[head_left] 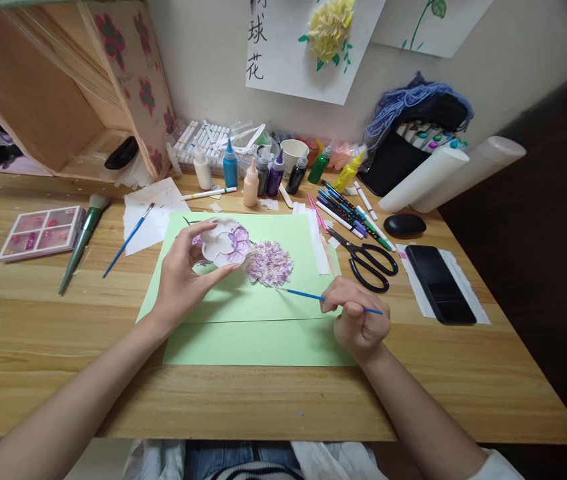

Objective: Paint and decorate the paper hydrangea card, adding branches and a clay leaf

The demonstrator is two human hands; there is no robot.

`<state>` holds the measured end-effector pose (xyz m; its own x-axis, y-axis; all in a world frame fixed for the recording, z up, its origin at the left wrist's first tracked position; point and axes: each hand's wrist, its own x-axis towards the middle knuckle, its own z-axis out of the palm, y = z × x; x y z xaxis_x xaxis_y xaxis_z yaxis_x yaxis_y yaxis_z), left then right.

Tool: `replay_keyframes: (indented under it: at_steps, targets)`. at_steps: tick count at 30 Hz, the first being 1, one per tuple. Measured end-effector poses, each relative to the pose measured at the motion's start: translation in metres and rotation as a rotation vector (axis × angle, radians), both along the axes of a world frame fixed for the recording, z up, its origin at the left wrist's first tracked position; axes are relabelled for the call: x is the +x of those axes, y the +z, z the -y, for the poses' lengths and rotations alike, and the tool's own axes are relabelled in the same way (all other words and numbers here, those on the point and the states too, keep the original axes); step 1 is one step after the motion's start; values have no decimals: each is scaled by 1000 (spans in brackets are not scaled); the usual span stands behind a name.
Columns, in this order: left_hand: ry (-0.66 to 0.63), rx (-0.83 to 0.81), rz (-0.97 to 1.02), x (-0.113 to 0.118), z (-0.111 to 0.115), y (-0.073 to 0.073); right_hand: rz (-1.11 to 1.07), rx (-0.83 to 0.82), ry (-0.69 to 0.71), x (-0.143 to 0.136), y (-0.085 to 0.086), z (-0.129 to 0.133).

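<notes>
My left hand [186, 263] grips a white flower-shaped paint palette [216, 243] by its rim, tilted above the green paper [258, 343]. Purple paint stains some of the palette's wells. Between the fingers of my right hand [356, 317] is a thin blue paintbrush [306, 294]. Its tip points left, at the lower edge of a round purple-and-white paper flower [269, 263]. Whether the bristles touch the petals I cannot tell. The flower lies on the green paper, just right of the palette.
Black-handled scissors [371, 263], pens [346, 210], a mouse [404, 225] and a phone [441, 283] lie on the right. Several paint bottles [274, 175] and a paper cup [294, 155] line the back. At left are another blue brush [131, 237], a green brush [83, 240] and a sectioned box [41, 233].
</notes>
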<state>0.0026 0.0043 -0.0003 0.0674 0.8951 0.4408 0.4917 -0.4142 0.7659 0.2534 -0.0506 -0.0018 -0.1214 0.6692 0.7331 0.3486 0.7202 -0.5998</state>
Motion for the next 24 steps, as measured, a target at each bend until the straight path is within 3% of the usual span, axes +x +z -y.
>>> replay_keyframes:
  at_steps: [13, 20, 24]
  targets:
    - [17, 4, -19, 1, 1, 1, -16, 33, -83, -1, -2, -2]
    - [-48, -6, 3, 2, 2, -1, -321, 99, -152, -5, 1, -6]
    - [-167, 29, -29, 4, 5, -1, -441, -11, -68, -9, 3, -7]
